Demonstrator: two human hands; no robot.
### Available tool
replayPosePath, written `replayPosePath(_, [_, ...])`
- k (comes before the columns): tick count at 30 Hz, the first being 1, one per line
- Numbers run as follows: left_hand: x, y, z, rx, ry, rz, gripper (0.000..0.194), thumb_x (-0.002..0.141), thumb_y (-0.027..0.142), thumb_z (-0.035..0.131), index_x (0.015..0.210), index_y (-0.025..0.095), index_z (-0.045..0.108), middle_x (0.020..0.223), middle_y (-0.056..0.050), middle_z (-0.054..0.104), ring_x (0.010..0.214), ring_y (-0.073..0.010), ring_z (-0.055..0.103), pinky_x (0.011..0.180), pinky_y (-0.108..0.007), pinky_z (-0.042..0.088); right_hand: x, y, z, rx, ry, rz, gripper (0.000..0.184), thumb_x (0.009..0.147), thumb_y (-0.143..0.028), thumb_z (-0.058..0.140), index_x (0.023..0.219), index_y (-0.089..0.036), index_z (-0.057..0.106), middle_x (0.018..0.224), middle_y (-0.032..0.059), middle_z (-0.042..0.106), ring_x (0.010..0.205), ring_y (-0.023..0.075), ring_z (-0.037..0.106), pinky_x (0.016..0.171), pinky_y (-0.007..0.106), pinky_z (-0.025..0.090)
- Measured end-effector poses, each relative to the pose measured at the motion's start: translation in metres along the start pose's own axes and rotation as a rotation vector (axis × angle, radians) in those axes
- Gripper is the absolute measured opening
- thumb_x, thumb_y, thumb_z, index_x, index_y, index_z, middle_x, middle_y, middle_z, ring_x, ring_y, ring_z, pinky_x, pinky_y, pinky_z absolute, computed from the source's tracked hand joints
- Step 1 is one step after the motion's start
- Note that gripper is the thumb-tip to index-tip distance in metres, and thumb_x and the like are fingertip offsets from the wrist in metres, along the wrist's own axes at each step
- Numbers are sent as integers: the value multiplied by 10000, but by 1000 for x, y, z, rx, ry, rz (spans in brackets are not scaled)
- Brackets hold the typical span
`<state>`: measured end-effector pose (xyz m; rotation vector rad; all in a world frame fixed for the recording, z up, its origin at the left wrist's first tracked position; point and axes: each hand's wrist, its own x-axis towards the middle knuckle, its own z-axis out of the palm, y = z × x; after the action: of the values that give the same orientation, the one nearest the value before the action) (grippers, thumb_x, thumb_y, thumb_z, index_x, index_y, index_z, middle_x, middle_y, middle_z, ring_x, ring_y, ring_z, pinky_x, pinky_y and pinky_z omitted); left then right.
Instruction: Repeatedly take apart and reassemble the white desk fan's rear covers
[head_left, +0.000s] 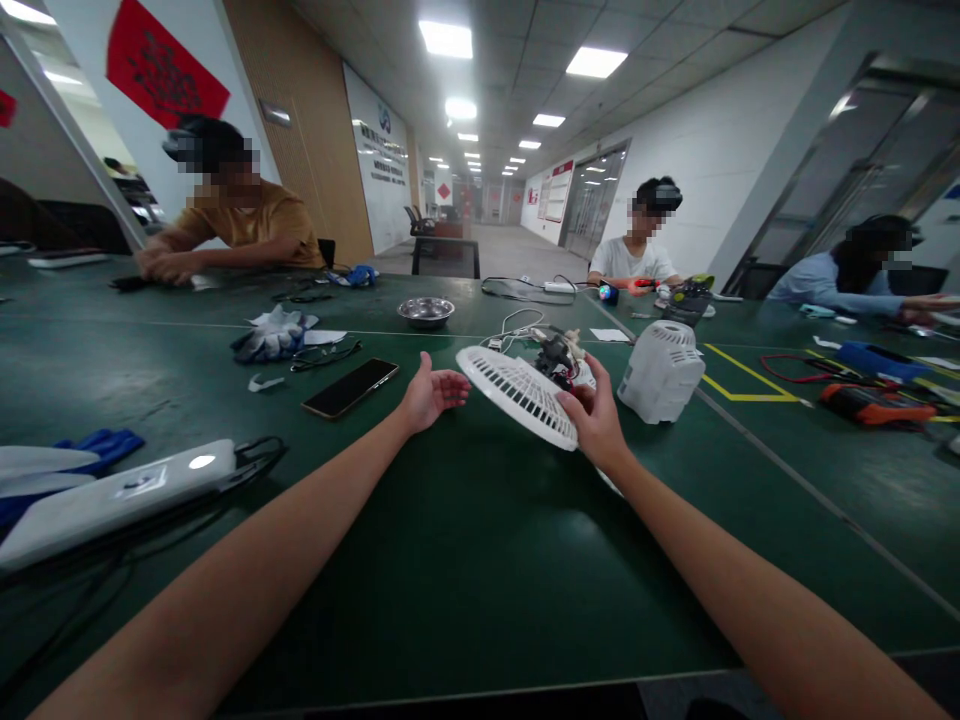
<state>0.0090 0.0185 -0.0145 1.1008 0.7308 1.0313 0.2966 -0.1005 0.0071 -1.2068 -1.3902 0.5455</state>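
My right hand grips the right edge of a round white fan grille, which is tilted above the green table. A dark motor with loose wires sits at the back of the grille, close to my fingertips. Just left of the grille, my left hand is open, fingers stretched out and thumb up, with nothing in it. To the right of my right hand stands a white slotted plastic housing. A white cable lies behind the grille.
Left of me lie a black phone, a white power strip and blue-white gloves. A metal bowl stands farther back. An orange-black multimeter is at right, near yellow tape. Several people sit around the table.
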Motion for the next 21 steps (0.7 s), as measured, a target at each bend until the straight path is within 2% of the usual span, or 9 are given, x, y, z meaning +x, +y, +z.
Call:
replayPosePath(2, [-4, 5, -1, -35, -97, -106, 839, 860, 880, 366, 922, 138, 753, 957, -189, 778, 951, -315, 728, 846, -409, 554, -2, -3, -4, -148, -33, -90, 919, 817, -558, 725, 1580, -296, 284, 967, 47, 682, 786, 252, 635, 800, 464, 543])
replayPosePath(5, [-6, 7, -2, -81, -227, -271, 677, 902, 744, 509, 976, 117, 755, 1023, -204, 782, 1038, -335, 733, 933, -430, 553, -6, -9, 0, -338, -125, -168, 925, 785, -574, 755, 1551, -273, 332, 1012, 62, 687, 813, 251, 636, 854, 466, 528])
replayPosePath(7, [-4, 5, -2, -117, -228, -313, 476, 928, 564, 614, 1002, 115, 752, 1058, -190, 782, 1032, -307, 743, 965, -415, 555, -8, -12, 3, -417, -181, -188, 938, 742, -594, 790, 1519, -264, 380, 1076, 84, 684, 843, 261, 640, 878, 470, 522])
replayPosePath(9, [-1, 1, -2, -143, -179, -307, 283, 925, 364, 674, 1029, 112, 748, 1095, -175, 780, 1010, -272, 751, 983, -393, 561, -7, -12, 4, -454, -238, -207, 934, 719, -601, 810, 1493, -256, 416, 1121, 98, 672, 855, 262, 636, 885, 465, 519])
replayPosePath(12, [4, -2, -2, -146, -135, -305, 210, 915, 229, 683, 1068, 98, 742, 1122, -183, 772, 990, -263, 757, 969, -398, 582, 0, -7, -3, -422, -293, -262, 772, 832, -573, 709, 1476, -251, 432, 1096, 83, 657, 891, 252, 628, 900, 440, 514])
replayPosePath(13, [4, -3, -2, -143, -129, -307, 213, 918, 223, 681, 1077, 94, 740, 1116, -187, 771, 984, -265, 760, 955, -403, 592, 3, -4, -7, -401, -268, -279, 699, 876, -552, 656, 1468, -248, 439, 1083, 78, 649, 916, 252, 625, 907, 434, 514])
replayPosePath(15, [5, -3, -2, -135, -110, -302, 212, 920, 213, 682, 1081, 88, 739, 1088, -190, 774, 959, -264, 766, 925, -400, 608, 13, 6, -17, -408, -136, -296, 621, 905, -510, 606, 1443, -233, 467, 1102, 89, 632, 988, 267, 614, 939, 445, 507])
replayPosePath(18, [6, -4, -2, -135, -91, -284, 205, 915, 194, 690, 1076, 76, 739, 1065, -193, 777, 937, -258, 772, 905, -392, 621, 27, 23, -29, -558, 78, -262, 684, 820, -459, 687, 1424, -196, 504, 1229, 146, 599, 1107, 320, 576, 1020, 508, 469])
replayPosePath(21, [7, -7, -2, -125, -72, -264, 183, 920, 194, 691, 1049, 76, 747, 1040, -188, 782, 904, -252, 774, 881, -389, 631, 37, 40, -35, -669, 98, -202, 770, 739, -409, 741, 1435, -183, 501, 1308, 174, 582, 1199, 359, 538, 1071, 554, 429])
